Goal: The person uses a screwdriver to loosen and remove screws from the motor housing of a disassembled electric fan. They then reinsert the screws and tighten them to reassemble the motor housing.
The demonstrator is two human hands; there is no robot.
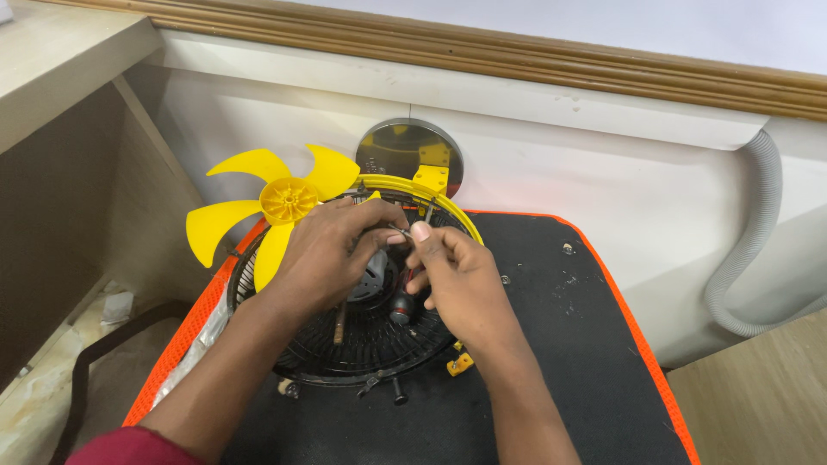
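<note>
both hands pinch over the round black wire fan guard (pixel 362 344) near the worktop's (pixel 551 344) back left corner: left hand (pixel 332 250) steadying the grey motor hub (pixel 375 275), right hand (pixel 457 280) in a narrow grip on a thin metal screwdriver (pixel 405 297). a slip could skid the tip off and drop a screw through the grille, and the leaning yellow plastic fan blade (pixel 284 202) looks easy to knock.

Both hands met over a black fan grille (pixel 345 344): left hand (pixel 332 254) gripping the motor (pixel 375 277), right hand (pixel 461 280) pinching a screwdriver (pixel 401 303); yellow fan blade (pixel 274 207) alongside.
</note>
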